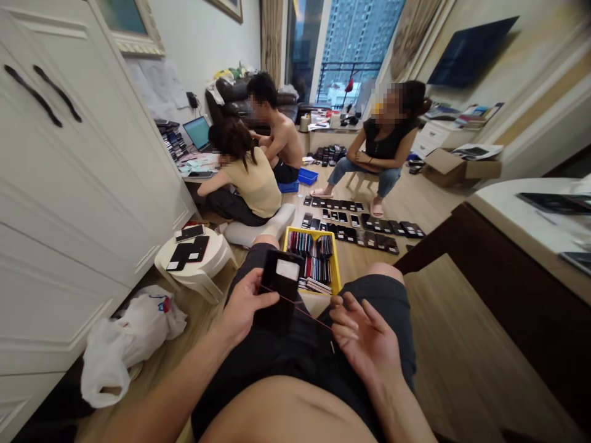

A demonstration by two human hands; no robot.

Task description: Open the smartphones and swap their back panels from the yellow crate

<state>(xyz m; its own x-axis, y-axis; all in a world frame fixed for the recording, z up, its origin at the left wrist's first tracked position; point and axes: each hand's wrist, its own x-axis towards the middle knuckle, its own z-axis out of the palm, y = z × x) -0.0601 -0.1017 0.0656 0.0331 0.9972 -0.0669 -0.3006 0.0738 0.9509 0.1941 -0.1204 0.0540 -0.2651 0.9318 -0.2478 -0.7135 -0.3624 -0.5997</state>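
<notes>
My left hand [242, 307] is closed around a black smartphone [272, 314] with a white label near its top end, my thumb lying across it. A thin reddish rubber band [314, 318] runs over the phone and stretches tight to my right hand [367, 338]. The fingers of that hand are curled, palm up, and hook the band's far end. Just beyond the phone, between my knees, stands a yellow crate [338, 271] packed with several phones on edge. The held phone hides part of the crate's near left side.
Several phones [341, 232] lie in rows on the floor ahead. At left are a white stool [215, 246] with phones and a white plastic bag [148, 314]. A dark-sided table [508, 246] stands at right. Three people sit ahead, one on a stool [362, 177].
</notes>
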